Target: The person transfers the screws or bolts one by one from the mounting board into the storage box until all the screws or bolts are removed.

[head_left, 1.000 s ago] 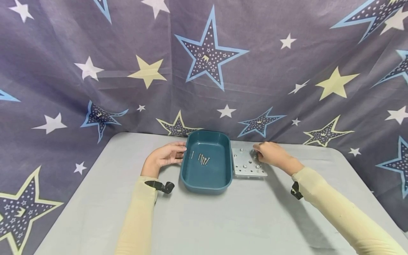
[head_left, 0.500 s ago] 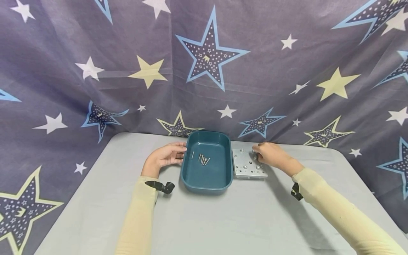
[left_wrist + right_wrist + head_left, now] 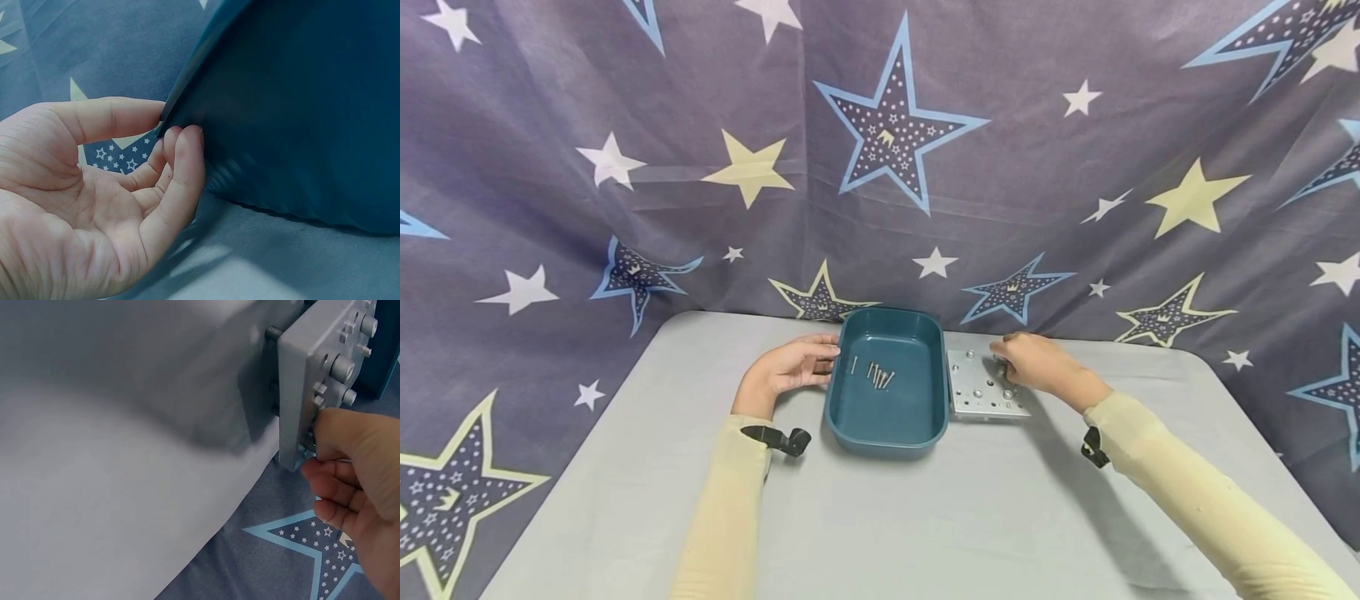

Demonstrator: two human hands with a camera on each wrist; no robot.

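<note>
In the head view a dark teal tray (image 3: pixel 887 442) stands on the table, several slim metal screws (image 3: pixel 878 375) lying inside it. My left hand (image 3: pixel 793 364) holds the tray's left side. The left wrist view shows its curled fingers (image 3: pixel 187 156) against the outer wall, with another digit at the rim. Right of the tray is a silver metal plate (image 3: pixel 973 402) with holes and several bolts (image 3: pixel 342 369) standing up from it. At its far right corner my right hand (image 3: pixel 1037 362) pinches a bolt, mostly hidden by thumb and fingers.
The table (image 3: pixel 880 525) has a pale grey cover. A dark curtain (image 3: pixel 685 83) with stars hangs right behind the tray and plate. Threaded bolt ends (image 3: pixel 273 332) stick out under the plate, which sits raised over the table.
My right hand has shifted slightly left and turned a little at the plate's far right corner. The left hand and the tray stay in place.
</note>
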